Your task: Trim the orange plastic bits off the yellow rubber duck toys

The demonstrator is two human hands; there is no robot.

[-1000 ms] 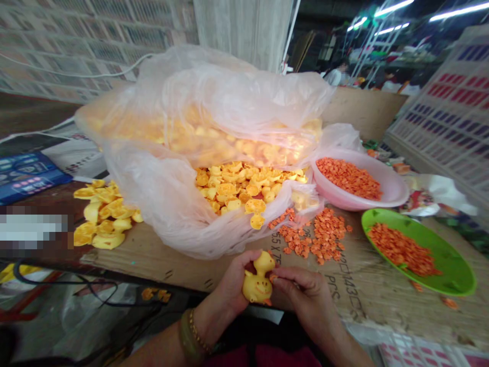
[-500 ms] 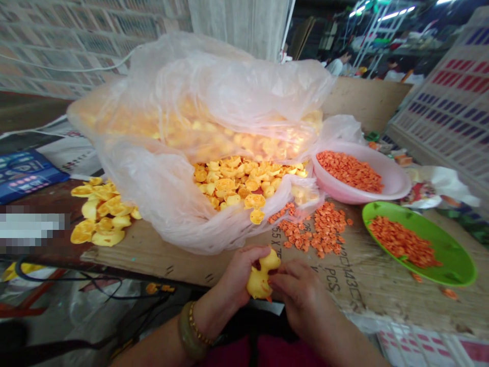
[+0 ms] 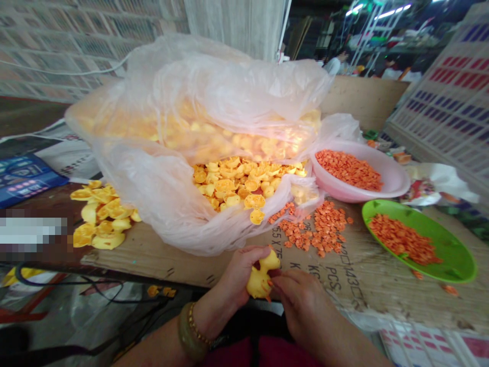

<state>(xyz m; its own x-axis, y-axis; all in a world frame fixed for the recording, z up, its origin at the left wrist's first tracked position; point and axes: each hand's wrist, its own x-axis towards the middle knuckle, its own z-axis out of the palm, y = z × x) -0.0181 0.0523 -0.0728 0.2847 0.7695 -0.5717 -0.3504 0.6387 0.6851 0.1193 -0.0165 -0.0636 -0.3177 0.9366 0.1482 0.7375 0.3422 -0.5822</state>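
A yellow duck-shaped plastic piece (image 3: 261, 278) is held in my left hand (image 3: 237, 272) above the table's front edge. Small orange bits show on its lower right side. My right hand (image 3: 300, 293) is beside it with fingers pinched together near those bits; what lies between the fingertips is too small to name. Beyond my hands, an open clear plastic bag (image 3: 160, 204) holds many yellow pieces (image 3: 229, 186). Loose orange pieces (image 3: 328, 224) lie on the cardboard right of the bag.
A pink bowl (image 3: 395, 178) and a green dish (image 3: 456, 255) hold more orange pieces at the right. Several yellow shells (image 3: 105, 214) are heaped at the left. A white crate (image 3: 446, 86) stands at the far right. A person (image 3: 336, 63) is in the background.
The fingers of my right hand have shifted slightly lower along the duck's side. My left hand keeps its hold almost unmoved.
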